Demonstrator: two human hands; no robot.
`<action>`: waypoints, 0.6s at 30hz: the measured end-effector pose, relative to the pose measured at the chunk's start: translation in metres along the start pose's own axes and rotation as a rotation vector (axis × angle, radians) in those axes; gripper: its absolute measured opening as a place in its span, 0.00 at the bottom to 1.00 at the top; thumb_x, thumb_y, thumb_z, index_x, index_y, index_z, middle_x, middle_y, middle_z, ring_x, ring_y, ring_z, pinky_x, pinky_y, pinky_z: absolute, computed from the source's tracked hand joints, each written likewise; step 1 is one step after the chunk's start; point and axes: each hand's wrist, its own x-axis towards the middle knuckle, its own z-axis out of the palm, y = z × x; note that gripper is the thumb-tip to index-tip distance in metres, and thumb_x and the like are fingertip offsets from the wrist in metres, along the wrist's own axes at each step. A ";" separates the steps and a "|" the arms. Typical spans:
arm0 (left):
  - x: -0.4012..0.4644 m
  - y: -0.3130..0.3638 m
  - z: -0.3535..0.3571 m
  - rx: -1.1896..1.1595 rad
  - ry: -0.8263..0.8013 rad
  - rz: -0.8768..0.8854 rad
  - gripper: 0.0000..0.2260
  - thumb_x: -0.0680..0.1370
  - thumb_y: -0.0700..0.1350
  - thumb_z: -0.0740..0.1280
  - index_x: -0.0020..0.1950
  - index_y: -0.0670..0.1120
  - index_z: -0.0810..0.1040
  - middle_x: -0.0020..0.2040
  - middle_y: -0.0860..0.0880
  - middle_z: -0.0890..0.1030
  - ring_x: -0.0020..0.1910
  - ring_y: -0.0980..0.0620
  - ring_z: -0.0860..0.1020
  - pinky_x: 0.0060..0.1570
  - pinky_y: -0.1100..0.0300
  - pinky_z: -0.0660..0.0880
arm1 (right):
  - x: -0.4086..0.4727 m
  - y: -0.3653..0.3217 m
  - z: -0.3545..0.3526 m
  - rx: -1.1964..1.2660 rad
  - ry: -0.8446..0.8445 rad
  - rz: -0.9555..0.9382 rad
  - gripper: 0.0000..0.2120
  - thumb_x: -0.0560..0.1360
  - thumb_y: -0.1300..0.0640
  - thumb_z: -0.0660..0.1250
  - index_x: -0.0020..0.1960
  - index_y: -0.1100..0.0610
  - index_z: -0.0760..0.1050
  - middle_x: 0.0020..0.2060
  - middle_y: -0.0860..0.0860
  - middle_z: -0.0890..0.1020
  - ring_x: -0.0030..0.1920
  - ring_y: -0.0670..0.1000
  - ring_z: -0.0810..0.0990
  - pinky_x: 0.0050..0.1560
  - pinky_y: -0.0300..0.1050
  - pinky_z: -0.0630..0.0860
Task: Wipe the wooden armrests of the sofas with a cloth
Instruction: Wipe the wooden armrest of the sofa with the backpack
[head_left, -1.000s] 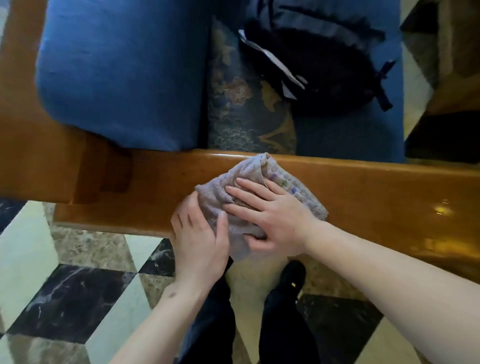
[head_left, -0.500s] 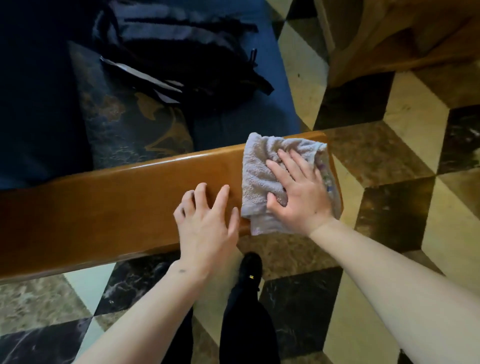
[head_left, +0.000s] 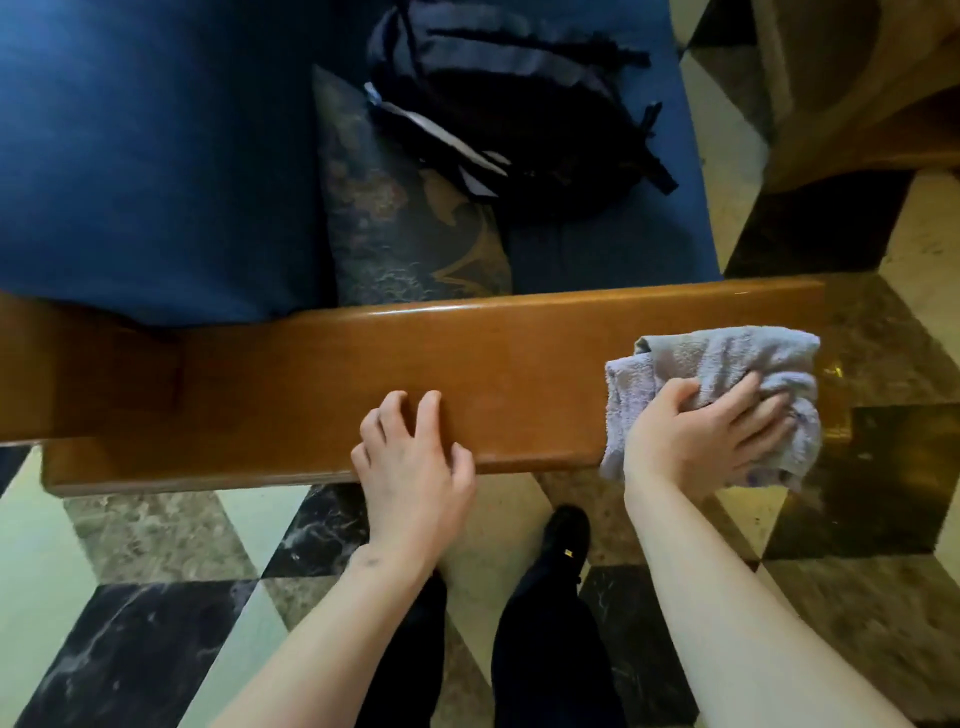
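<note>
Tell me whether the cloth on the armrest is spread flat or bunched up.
Bunched up. The cloth lies in thick, rumpled folds under the right hand, which presses it on the end of the armrest; part hangs over the near edge.

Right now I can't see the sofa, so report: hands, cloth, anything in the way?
Right hand presses cloth at armrest end. Left hand bare, fingers resting on wood. Backpack on seat, off the armrest.
</note>
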 end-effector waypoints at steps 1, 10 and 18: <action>0.000 -0.023 -0.008 -0.008 0.017 -0.068 0.24 0.80 0.56 0.64 0.75 0.52 0.65 0.76 0.43 0.64 0.74 0.40 0.61 0.72 0.39 0.65 | -0.015 -0.008 0.005 -0.006 -0.011 -0.017 0.30 0.83 0.45 0.55 0.83 0.53 0.60 0.85 0.56 0.56 0.85 0.60 0.51 0.82 0.65 0.48; 0.000 -0.153 -0.049 -0.330 0.198 -0.318 0.21 0.76 0.48 0.61 0.69 0.47 0.72 0.70 0.41 0.68 0.67 0.37 0.65 0.67 0.38 0.65 | -0.172 -0.059 0.033 -0.158 -0.247 -0.644 0.32 0.81 0.46 0.55 0.83 0.55 0.60 0.84 0.58 0.59 0.84 0.61 0.54 0.80 0.68 0.53; 0.005 -0.187 -0.076 -0.647 0.284 -0.394 0.22 0.74 0.43 0.57 0.65 0.35 0.74 0.60 0.43 0.75 0.62 0.36 0.72 0.64 0.38 0.69 | -0.300 -0.116 0.068 -0.150 -0.544 -1.415 0.35 0.79 0.41 0.56 0.83 0.51 0.59 0.84 0.55 0.58 0.84 0.60 0.52 0.80 0.67 0.46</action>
